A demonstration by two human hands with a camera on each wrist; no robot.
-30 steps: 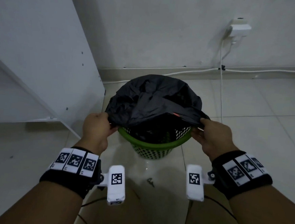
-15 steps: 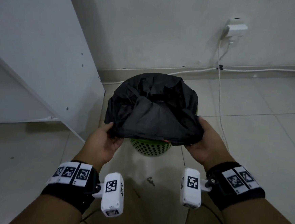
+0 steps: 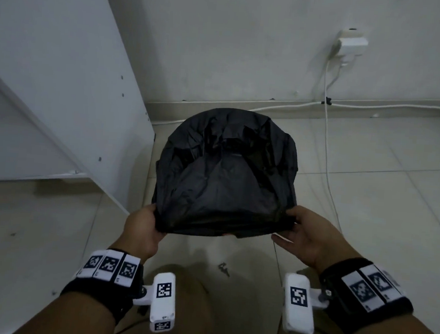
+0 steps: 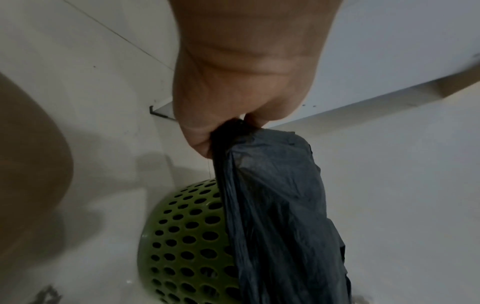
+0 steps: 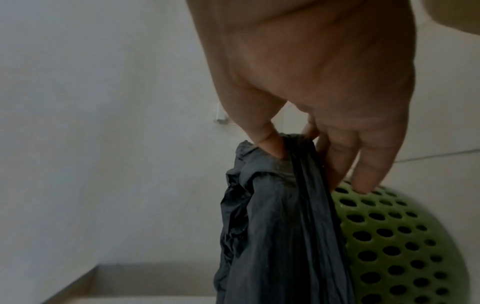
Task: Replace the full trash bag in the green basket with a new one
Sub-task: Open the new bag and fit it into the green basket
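A black trash bag (image 3: pixel 225 183) hangs stretched between my two hands above the floor and hides the basket in the head view. My left hand (image 3: pixel 144 226) grips its near left edge, seen bunched in the fist (image 4: pixel 233 127) in the left wrist view. My right hand (image 3: pixel 300 232) pinches the near right edge between thumb and fingers (image 5: pixel 270 142). The green perforated basket (image 4: pixel 187 246) stands on the floor right beside the hanging bag (image 4: pixel 275 216). In the right wrist view the basket (image 5: pixel 394 242) shows behind the bag (image 5: pixel 275 216).
A white cabinet panel (image 3: pixel 70 81) stands close on the left. A wall socket with a plug (image 3: pixel 351 44) and a white cable (image 3: pixel 329 138) run down the back wall and across the tiled floor at the right. A small dark scrap (image 3: pixel 224 268) lies on the floor near my knees.
Both hands have pulled the bag's near edge up and toward me. The green basket, visible a second ago under the bag, is now hidden by it in the head view.
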